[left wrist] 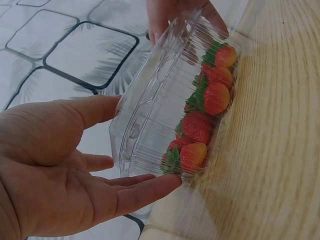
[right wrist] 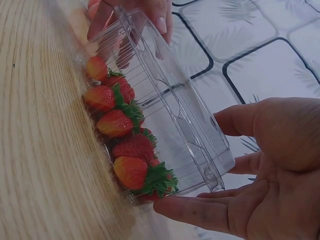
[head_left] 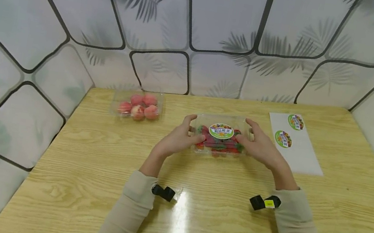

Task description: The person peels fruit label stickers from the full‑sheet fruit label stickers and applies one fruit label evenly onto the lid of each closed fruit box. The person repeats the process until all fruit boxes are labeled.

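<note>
A clear plastic clamshell box (head_left: 209, 118) stands on the table in front of me, its lid down. Red strawberries (right wrist: 131, 148) with green leaves lie along its bottom. An oval fruit sticker (head_left: 221, 131) with a green and yellow border is on the lid. My left hand (head_left: 179, 138) holds the box by its left end, thumb at the lid's edge and fingers along the end wall, low down near the base. At the opposite end my right hand (head_left: 263, 148) grips it the same way, as the right wrist view shows.
Back left on the wooden table (head_left: 87, 182) stands another clear box (head_left: 114, 109) with several pink-red peaches (head_left: 137, 112). To the right lies a white sheet (head_left: 300, 158) bearing two similar oval stickers (head_left: 283, 139). A patterned wall covering (head_left: 226, 12) rises behind the table.
</note>
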A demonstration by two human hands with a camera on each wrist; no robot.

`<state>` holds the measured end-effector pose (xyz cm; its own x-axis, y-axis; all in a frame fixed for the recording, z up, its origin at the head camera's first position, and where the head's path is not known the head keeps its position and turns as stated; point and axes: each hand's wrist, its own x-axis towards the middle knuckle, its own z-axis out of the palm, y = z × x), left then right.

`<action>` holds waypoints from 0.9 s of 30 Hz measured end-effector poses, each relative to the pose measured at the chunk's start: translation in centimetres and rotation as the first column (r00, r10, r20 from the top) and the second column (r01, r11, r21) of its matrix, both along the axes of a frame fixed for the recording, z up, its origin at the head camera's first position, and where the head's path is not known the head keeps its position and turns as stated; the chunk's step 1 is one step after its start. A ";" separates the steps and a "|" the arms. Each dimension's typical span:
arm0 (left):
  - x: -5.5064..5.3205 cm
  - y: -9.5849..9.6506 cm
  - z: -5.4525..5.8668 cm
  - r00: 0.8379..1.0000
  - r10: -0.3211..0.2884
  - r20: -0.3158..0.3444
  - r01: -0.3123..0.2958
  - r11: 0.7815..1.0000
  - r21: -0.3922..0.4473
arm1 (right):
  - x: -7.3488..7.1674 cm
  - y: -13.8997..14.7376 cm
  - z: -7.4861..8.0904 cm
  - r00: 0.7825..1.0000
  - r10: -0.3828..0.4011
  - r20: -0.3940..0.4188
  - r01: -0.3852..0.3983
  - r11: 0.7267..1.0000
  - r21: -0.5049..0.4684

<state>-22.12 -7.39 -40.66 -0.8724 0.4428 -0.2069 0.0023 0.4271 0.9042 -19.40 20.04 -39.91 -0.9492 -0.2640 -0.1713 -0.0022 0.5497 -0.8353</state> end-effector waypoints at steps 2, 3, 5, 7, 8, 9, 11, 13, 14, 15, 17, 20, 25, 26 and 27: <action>0.0 0.0 0.0 1.000 -0.003 0.000 0.003 1.000 0.002 | 0.0 0.0 -0.1 1.000 -0.002 0.002 0.002 1.000 -0.006; 0.0 0.0 0.0 1.000 -0.004 0.001 0.004 1.000 0.005 | 0.0 0.0 -0.1 1.000 -0.003 0.000 0.003 1.000 -0.009; 0.0 0.0 0.0 1.000 -0.001 -0.001 0.001 1.000 0.008 | 0.0 0.0 -0.1 1.000 -0.006 0.001 0.006 1.000 -0.014; 0.0 0.0 0.0 1.000 0.004 -0.001 -0.004 1.000 0.011 | 0.1 0.0 -0.1 1.000 -0.012 0.001 0.012 1.000 -0.018; 0.0 0.0 0.0 1.000 0.007 -0.001 -0.007 1.000 0.012 | 0.1 -0.1 0.0 1.000 -0.015 0.002 0.015 1.000 -0.022; -0.1 0.0 0.0 1.000 0.010 -0.002 -0.010 1.000 0.011 | 0.1 -0.1 0.0 1.000 -0.018 0.004 0.018 0.999 -0.028; 0.0 0.0 0.1 1.000 0.017 -0.001 -0.017 1.000 0.009 | 0.1 -0.2 0.0 1.000 -0.024 0.007 0.024 0.999 -0.035; 0.0 0.0 0.1 1.000 0.023 -0.001 -0.023 1.000 0.003 | 0.1 -0.2 0.1 0.999 -0.031 0.008 0.032 0.999 -0.041; 0.0 0.0 0.1 1.000 0.026 0.001 -0.026 1.000 0.003 | 0.1 -0.2 0.1 0.999 -0.035 0.011 0.036 0.998 -0.046; 0.0 0.0 0.1 1.000 0.027 -0.001 -0.027 1.000 0.002 | 0.1 -0.2 0.0 0.999 -0.040 0.011 0.040 0.998 -0.048; 0.1 0.0 0.1 1.000 0.030 -0.006 -0.030 1.000 -0.001 | 0.1 -0.2 0.0 0.998 -0.053 0.013 0.054 0.997 -0.049; 0.1 0.0 0.1 0.999 0.034 -0.017 -0.034 0.999 -0.006 | 0.1 -0.3 -0.1 0.997 -0.073 0.022 0.075 0.996 -0.054; 0.1 0.2 -0.1 0.998 0.042 -0.038 -0.042 0.999 -0.008 | 0.0 -0.3 -0.1 0.995 -0.093 0.027 0.095 0.994 -0.057; 0.1 0.2 -0.1 0.998 0.045 -0.042 -0.045 0.999 -0.005 | 0.0 -0.3 -0.1 0.995 -0.094 0.025 0.096 0.994 -0.059; 0.1 0.2 -0.2 0.998 0.047 -0.044 -0.047 0.999 -0.003 | 0.0 -0.3 -0.1 0.995 -0.095 0.023 0.097 0.993 -0.063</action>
<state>-22.03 -7.16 -40.81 -0.9004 0.4007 -0.1693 0.0221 0.4309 0.9021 -19.36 19.75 -40.01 -0.9672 -0.1829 -0.1760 0.0649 0.4922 -0.8681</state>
